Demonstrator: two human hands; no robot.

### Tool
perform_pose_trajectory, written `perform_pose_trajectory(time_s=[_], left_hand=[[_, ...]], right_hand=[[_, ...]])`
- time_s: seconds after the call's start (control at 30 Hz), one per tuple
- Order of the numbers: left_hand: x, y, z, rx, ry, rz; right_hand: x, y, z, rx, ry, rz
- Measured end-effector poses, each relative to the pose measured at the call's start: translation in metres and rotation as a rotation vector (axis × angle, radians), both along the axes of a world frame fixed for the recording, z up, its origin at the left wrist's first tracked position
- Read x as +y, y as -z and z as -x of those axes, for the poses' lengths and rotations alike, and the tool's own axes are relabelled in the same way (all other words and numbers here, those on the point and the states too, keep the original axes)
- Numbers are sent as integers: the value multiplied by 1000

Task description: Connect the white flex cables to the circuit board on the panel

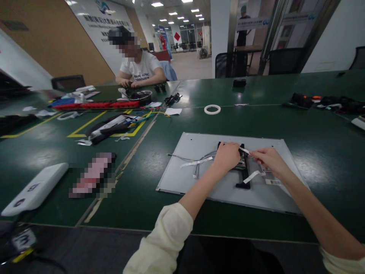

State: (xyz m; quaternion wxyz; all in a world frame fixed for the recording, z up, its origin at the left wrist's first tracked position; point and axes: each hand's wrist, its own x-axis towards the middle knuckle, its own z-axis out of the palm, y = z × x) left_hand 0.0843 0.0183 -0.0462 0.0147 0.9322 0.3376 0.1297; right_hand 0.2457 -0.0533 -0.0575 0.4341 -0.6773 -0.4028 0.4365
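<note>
A flat grey-white panel [196, 146] lies on the green table, carrying a black bracket [245, 173] with a circuit board [241, 163] in it. My left hand [228, 155] curls over the bracket's upper left part, its fingertips mostly hidden. Between thumb and finger, my right hand [266, 158] pinches a short white tape strip [244, 150] that stretches toward my left hand. Another strip of tape [252, 176] hangs across the bracket's lower right side. Grey cables [209, 153] run left from the board, with a white tape piece [196, 162] across them.
A roll of white tape [212, 109] lies beyond the panel. Left are a phone [94, 173], a white power bank [35, 188] and a black-and-white bundle [110, 127] with wires. Across the table a person [139, 66] sits handling something dark. Dark gear [308, 99] lies far right.
</note>
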Motion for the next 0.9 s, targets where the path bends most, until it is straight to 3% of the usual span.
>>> perform_pose_trajectory(time_s=[0.47,0.9], left_hand=[[-3,-1,1,7,-26,19],[-5,-1,0,21,-44,19]], right_hand=[[-6,-2,-4,84,-72,75],[-5,-1,-5,132,-40,57]])
